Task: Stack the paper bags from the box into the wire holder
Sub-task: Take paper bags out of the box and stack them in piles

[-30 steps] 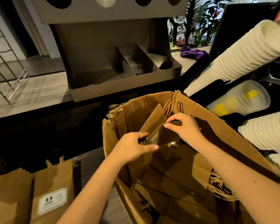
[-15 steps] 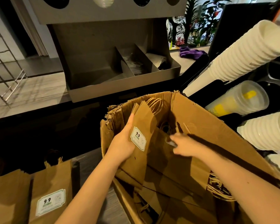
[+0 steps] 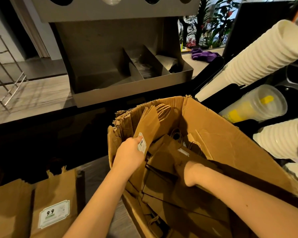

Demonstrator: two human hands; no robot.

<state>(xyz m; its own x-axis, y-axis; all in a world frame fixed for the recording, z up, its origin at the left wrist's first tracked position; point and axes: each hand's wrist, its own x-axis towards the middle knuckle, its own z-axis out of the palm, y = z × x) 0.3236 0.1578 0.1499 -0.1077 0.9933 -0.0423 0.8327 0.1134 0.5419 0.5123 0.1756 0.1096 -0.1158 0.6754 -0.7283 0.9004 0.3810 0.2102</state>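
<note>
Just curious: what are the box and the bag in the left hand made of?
Box: corrugated cardboard, matte brown; fluting shows along its torn rim. Bag: thin brown paper, probably kraft, matte; it is folded flat with sharp creases.

Café service counter: white paper-cup stacks (image 3: 265, 54) at 2 o'clock, clear plastic cups (image 3: 258, 103) at 3, steel compartment organiser (image 3: 127, 86) at 12, price-labelled paper bags (image 3: 53, 203) at 7.
</note>
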